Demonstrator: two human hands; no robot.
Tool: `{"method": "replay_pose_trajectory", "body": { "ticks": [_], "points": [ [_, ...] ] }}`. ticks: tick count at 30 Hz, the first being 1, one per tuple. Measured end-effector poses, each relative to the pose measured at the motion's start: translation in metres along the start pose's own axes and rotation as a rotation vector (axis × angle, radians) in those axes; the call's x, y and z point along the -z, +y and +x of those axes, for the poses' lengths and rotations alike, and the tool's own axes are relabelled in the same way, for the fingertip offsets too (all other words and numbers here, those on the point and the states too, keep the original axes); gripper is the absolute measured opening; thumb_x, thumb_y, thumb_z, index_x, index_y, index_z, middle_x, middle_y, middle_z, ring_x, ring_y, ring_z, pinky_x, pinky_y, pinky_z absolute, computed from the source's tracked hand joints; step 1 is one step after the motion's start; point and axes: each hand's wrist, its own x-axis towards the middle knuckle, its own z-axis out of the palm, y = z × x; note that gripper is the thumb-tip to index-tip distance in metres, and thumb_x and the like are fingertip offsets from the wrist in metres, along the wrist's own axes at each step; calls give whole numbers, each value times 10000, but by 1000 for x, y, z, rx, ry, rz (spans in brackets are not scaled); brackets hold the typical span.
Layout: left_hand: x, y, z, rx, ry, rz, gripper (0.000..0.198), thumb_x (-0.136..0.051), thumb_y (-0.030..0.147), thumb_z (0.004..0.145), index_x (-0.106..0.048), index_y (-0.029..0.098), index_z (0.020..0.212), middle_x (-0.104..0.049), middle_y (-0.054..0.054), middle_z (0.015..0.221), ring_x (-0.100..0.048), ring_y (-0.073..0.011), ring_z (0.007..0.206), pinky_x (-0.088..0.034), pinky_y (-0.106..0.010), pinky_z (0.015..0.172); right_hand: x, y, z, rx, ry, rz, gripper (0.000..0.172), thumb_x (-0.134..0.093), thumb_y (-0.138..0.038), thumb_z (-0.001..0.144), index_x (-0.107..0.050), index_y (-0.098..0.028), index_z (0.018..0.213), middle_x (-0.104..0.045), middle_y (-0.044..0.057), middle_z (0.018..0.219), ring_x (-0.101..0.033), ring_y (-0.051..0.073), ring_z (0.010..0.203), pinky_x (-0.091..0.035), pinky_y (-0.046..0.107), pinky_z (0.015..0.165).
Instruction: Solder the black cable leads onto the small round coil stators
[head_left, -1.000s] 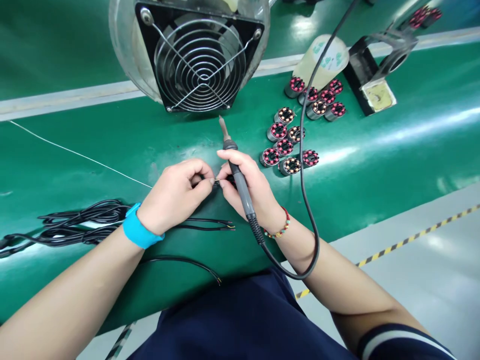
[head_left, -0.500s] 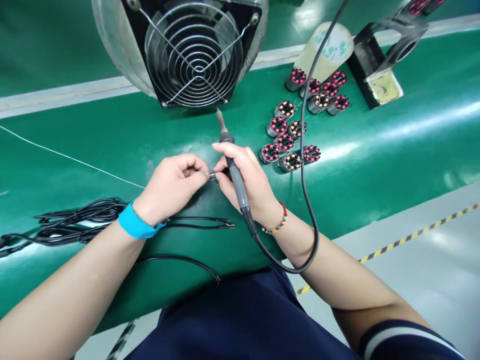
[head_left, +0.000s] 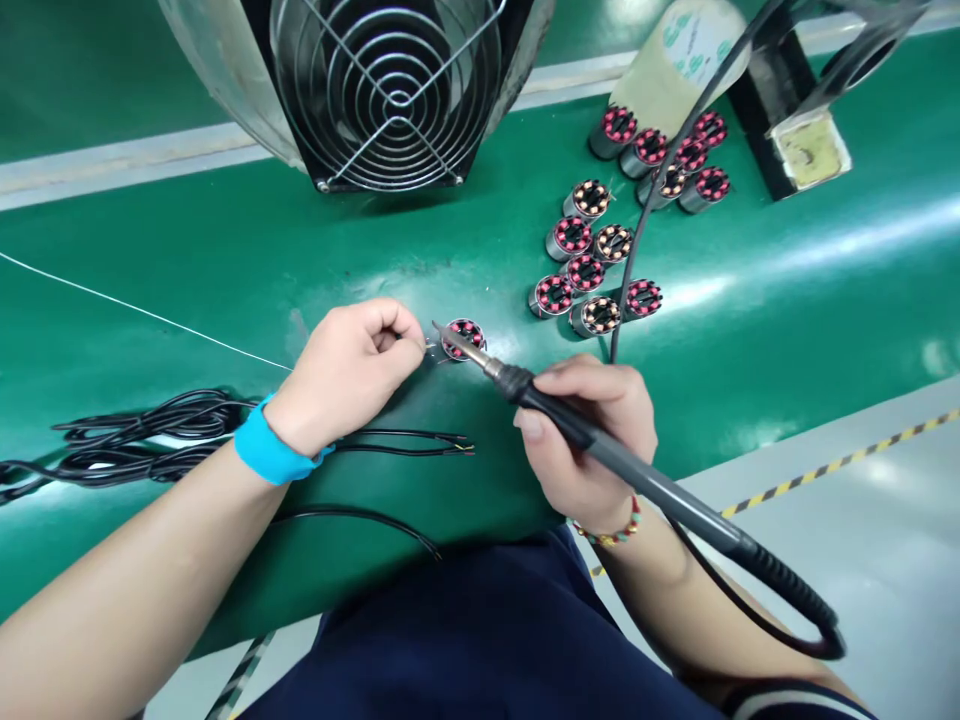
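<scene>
My right hand [head_left: 585, 440] is closed round the grey handle of a soldering iron [head_left: 600, 450], whose tip points left and touches a small wound stator [head_left: 463, 338] lying on the green belt [head_left: 225, 290]. My left hand [head_left: 352, 370], with a blue wristband, is pinched shut on a thin wire end right beside that stator. The iron's black cord [head_left: 645, 220] runs up and away from behind my right hand.
Several more red and orange wound stators [head_left: 592, 270] lie in groups at the upper right, near a tape roll [head_left: 675, 70] and a black iron stand [head_left: 795, 100]. A caged fan [head_left: 390, 80] stands at the back. Black cables [head_left: 150, 440] lie left, with stripped ends near my wrist.
My right hand has drawn back toward me and swung the iron from pointing away to pointing left, so its tip now meets the stator. The stator is now uncovered.
</scene>
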Motion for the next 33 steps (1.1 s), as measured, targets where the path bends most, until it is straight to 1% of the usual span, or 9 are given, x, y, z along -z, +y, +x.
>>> {"method": "replay_pose_trajectory", "body": {
  "ticks": [3,10,17,20,22,24,27,30,33],
  "points": [
    [-1,1,1,9,15,6,106,-554,128,684,-598,187,607,-501,55,503,-354,-71,437,-289,-226,453,-3,8,-9,9,21,12,117,-600,-227,801,-566,-258,909,-550,-29,660,-526,131,538,-447,280,445],
    [-1,0,1,3,16,-1,98,-566,132,684,-603,186,612,-503,53,501,-360,-77,439,-285,-232,449,1,9,-9,-34,-15,86,201,-647,-163,749,-581,-238,924,-544,-42,678,-529,110,539,-451,265,474],
    [-1,1,1,25,24,-1,117,-570,132,693,-586,196,595,-509,42,515,-393,-89,461,-280,-239,454,-1,12,-10,-35,-33,73,162,-625,-209,789,-575,-260,934,-544,-41,663,-521,113,520,-451,265,459],
    [-2,1,1,26,22,0,122,-571,137,696,-582,201,592,-524,37,528,-399,-95,468,-287,-247,462,-1,13,-10,-17,-23,76,159,-616,-215,802,-586,-262,950,-561,-34,663,-531,121,517,-460,277,455],
    [-2,0,1,17,23,-3,122,-571,137,695,-582,202,592,-535,36,539,-405,-96,474,-295,-247,469,0,12,-9,8,-21,50,198,-622,-216,815,-598,-270,1004,-617,-14,716,-571,139,555,-499,302,489],
    [-2,0,1,15,24,-7,123,-571,134,692,-582,201,589,-535,38,537,-407,-95,474,-297,-244,469,2,9,-7,22,-66,-18,260,-628,-231,839,-601,-283,1092,-689,10,840,-634,163,638,-556,338,579],
    [-1,0,1,22,21,-19,118,-567,132,693,-589,195,595,-534,41,530,-410,-89,468,-302,-236,465,5,0,3,-23,-208,-94,336,-608,-259,885,-573,-292,1218,-723,22,1036,-706,180,799,-596,351,752],
    [-1,0,1,18,17,-36,105,-563,138,695,-601,184,609,-546,41,539,-428,-85,475,-322,-221,469,5,-6,18,-99,-335,-121,329,-530,-226,935,-545,-292,1257,-723,8,1075,-718,155,892,-583,305,850],
    [0,0,1,7,19,-31,95,-558,148,690,-611,182,620,-571,38,565,-453,-87,495,-350,-212,482,-1,-3,34,-97,-467,-187,305,-481,-179,938,-543,-277,1221,-715,0,1064,-697,155,952,-551,330,919]
  ]
}}
